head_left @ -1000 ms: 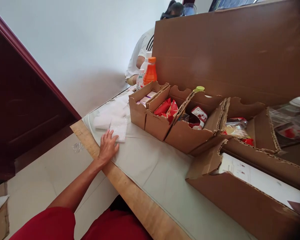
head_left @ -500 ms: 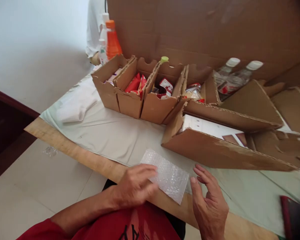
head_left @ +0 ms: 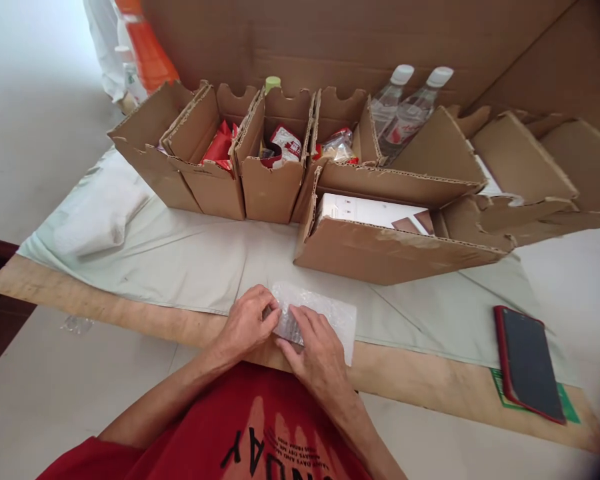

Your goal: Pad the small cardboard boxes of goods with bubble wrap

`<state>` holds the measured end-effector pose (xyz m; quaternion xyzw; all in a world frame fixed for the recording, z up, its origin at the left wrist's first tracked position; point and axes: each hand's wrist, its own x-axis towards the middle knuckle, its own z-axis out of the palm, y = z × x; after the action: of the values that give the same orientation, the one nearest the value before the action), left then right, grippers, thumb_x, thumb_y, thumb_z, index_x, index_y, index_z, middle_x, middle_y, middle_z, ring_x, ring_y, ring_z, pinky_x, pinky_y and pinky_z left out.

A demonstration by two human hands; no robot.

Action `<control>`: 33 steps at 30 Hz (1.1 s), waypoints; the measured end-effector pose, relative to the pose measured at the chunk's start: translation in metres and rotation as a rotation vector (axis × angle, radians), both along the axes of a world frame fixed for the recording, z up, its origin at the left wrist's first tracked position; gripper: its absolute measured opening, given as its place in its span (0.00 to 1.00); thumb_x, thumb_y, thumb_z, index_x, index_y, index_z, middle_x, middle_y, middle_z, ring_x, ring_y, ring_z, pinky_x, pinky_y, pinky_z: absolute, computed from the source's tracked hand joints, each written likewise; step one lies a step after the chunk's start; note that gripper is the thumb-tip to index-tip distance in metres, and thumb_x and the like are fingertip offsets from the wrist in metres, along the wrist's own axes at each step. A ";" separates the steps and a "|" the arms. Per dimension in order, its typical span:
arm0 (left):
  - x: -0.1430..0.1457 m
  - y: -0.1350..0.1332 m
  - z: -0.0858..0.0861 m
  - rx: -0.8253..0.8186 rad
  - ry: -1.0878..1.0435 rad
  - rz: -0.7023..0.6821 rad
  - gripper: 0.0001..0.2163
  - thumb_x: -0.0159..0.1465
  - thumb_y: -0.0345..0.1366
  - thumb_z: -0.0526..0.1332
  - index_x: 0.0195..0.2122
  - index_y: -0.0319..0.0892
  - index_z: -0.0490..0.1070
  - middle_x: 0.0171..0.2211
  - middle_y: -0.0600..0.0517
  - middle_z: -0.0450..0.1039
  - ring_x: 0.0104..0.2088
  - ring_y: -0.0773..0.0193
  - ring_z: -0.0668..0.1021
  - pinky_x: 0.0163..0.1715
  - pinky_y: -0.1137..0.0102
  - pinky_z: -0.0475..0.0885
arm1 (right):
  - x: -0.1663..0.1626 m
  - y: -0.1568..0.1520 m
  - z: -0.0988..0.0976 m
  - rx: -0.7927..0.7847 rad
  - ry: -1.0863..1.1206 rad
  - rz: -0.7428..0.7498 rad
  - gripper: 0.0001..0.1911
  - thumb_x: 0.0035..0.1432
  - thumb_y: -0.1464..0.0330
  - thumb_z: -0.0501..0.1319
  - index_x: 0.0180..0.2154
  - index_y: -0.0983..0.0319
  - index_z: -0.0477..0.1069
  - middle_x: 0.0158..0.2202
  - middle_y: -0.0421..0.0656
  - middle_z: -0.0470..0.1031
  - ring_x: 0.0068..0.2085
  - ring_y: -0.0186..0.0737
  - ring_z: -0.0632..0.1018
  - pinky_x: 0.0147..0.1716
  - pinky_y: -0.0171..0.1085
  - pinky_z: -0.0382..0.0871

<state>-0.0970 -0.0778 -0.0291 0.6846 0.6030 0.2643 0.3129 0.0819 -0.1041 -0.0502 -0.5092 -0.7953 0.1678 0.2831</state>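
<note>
A clear bubble wrap sheet or pouch (head_left: 341, 321) lies at the near edge of the cloth-covered table, partly over the wooden rim. At its left end, my left hand (head_left: 251, 321) is closed, thumb and curled fingers pinching the wrap's edge. My right hand (head_left: 316, 343) lies over the middle of the wrap, its fingers bent onto it and its thumb at the near side, with some of the plastic between them. My palms hide part of the wrap, and whether it has layers I cannot tell.
Beyond the wrap, a cardboard bin (head_left: 395, 257) holds a white box (head_left: 365, 208). Further bins (head_left: 270, 190) contain packets, with clear bottles (head_left: 413, 110) behind. On the right lies a phone (head_left: 530, 360); a white cloth (head_left: 100, 213) lies left. A person's sleeve (head_left: 103, 50) shows at the back left.
Both hands have come onto the bubble wrap, the right moving in from the right side. They now touch its left and middle parts. The view has shifted right, showing the whole phone.
</note>
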 end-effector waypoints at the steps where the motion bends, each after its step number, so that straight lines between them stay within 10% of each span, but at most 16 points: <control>1: 0.002 -0.001 0.001 -0.017 -0.096 0.009 0.07 0.64 0.30 0.58 0.29 0.42 0.72 0.38 0.48 0.75 0.38 0.61 0.78 0.33 0.70 0.72 | -0.001 0.001 -0.003 0.005 0.000 -0.008 0.20 0.63 0.69 0.59 0.56 0.58 0.73 0.50 0.50 0.79 0.47 0.53 0.79 0.46 0.52 0.77; 5: -0.001 -0.006 0.002 -0.035 -0.298 0.088 0.06 0.65 0.36 0.59 0.33 0.42 0.74 0.44 0.46 0.76 0.40 0.61 0.79 0.30 0.72 0.72 | 0.008 0.005 -0.005 -0.086 0.240 -0.058 0.16 0.67 0.71 0.54 0.47 0.56 0.79 0.44 0.47 0.81 0.45 0.47 0.80 0.47 0.46 0.77; 10: -0.012 -0.005 -0.004 0.098 0.105 0.164 0.14 0.65 0.41 0.62 0.49 0.41 0.72 0.44 0.45 0.73 0.40 0.57 0.78 0.38 0.64 0.75 | 0.028 0.004 0.004 -0.348 0.586 -0.232 0.13 0.67 0.60 0.60 0.44 0.58 0.80 0.41 0.45 0.83 0.40 0.43 0.82 0.40 0.39 0.78; 16: 0.010 0.009 -0.010 0.089 0.360 -0.001 0.03 0.61 0.34 0.65 0.33 0.42 0.73 0.36 0.46 0.72 0.42 0.50 0.76 0.45 0.56 0.74 | 0.068 -0.014 0.007 -0.266 0.750 -0.482 0.13 0.59 0.57 0.67 0.39 0.59 0.82 0.38 0.46 0.84 0.39 0.46 0.83 0.41 0.43 0.79; 21: 0.017 0.007 0.007 0.044 0.080 0.055 0.03 0.60 0.30 0.59 0.29 0.44 0.67 0.29 0.54 0.72 0.32 0.63 0.76 0.35 0.68 0.72 | 0.124 -0.036 0.024 -0.028 0.682 -0.821 0.15 0.56 0.57 0.71 0.39 0.61 0.80 0.38 0.47 0.83 0.40 0.47 0.81 0.44 0.46 0.76; 25: -0.004 0.008 0.027 0.018 -0.117 0.245 0.14 0.62 0.38 0.59 0.48 0.43 0.69 0.25 0.59 0.68 0.25 0.67 0.72 0.28 0.73 0.68 | 0.150 -0.032 0.026 0.035 0.571 -0.944 0.19 0.54 0.54 0.71 0.40 0.63 0.78 0.38 0.48 0.81 0.38 0.47 0.79 0.42 0.46 0.74; 33: -0.032 0.023 -0.005 0.043 0.313 0.281 0.27 0.62 0.39 0.60 0.63 0.38 0.64 0.31 0.53 0.74 0.32 0.58 0.77 0.34 0.65 0.72 | 0.161 0.001 -0.012 -0.057 0.010 -0.844 0.31 0.54 0.48 0.60 0.49 0.64 0.75 0.38 0.52 0.80 0.36 0.53 0.77 0.41 0.53 0.70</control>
<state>-0.1291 -0.0546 -0.0342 0.6328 0.7282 0.2084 0.1608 0.2425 -0.1030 -0.0624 -0.7970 -0.5107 0.0617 0.3164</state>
